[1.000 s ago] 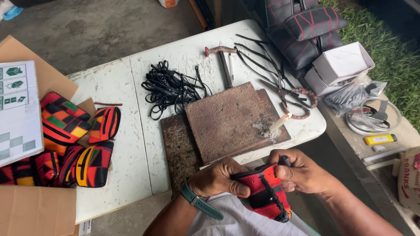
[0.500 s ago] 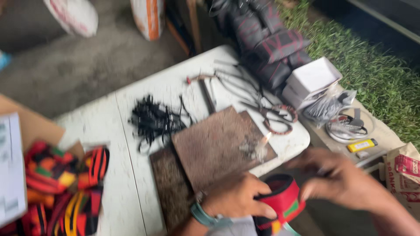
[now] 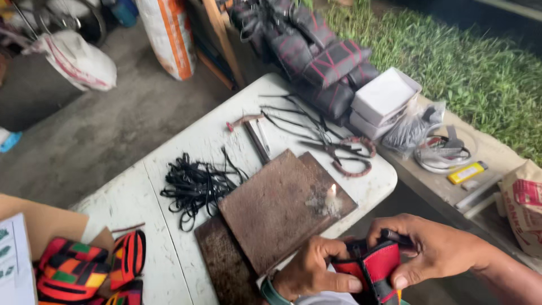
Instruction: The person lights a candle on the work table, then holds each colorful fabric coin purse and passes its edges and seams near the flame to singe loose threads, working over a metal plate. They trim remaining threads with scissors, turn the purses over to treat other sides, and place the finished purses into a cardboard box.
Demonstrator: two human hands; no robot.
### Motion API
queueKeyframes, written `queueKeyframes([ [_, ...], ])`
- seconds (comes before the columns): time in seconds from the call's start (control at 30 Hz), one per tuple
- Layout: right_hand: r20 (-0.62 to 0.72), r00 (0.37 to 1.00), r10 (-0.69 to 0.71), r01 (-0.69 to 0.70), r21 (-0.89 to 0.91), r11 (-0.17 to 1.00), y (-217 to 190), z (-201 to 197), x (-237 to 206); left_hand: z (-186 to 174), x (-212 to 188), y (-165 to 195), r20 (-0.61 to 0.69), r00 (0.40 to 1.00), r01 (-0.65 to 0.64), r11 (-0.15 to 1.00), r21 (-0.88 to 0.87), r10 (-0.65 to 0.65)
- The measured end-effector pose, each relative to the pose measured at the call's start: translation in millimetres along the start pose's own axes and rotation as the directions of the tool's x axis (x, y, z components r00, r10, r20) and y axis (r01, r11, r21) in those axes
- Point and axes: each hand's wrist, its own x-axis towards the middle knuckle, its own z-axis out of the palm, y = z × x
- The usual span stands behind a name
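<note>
Left hand [image 3: 316,274] fingers curled closed, right hand [image 3: 420,251] fingers pinching, wrists close together

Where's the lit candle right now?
The lit candle stands near the right edge of the brown board, just above both hands and below the scissors.

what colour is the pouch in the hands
Red with black trim, on the pouch; the head view shows it best.

black cords [image 3: 195,183], scissors [image 3: 339,151], white box [image 3: 385,96]
</note>
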Motion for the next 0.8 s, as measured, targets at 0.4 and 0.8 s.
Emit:
queueKeyframes([
  [0.4,-0.265,0.949,0.172,-0.134,0.156,0.979,39,5,-4,9,18,1,-0.179,0.982,-0.051,0.995,0.086,0.065],
  [0.8,-0.145,0.956,0.254,-0.254,0.021,0.967,2,19,-3,24,20,3,0.048,0.998,0.055,0.989,-0.14,-0.048],
])
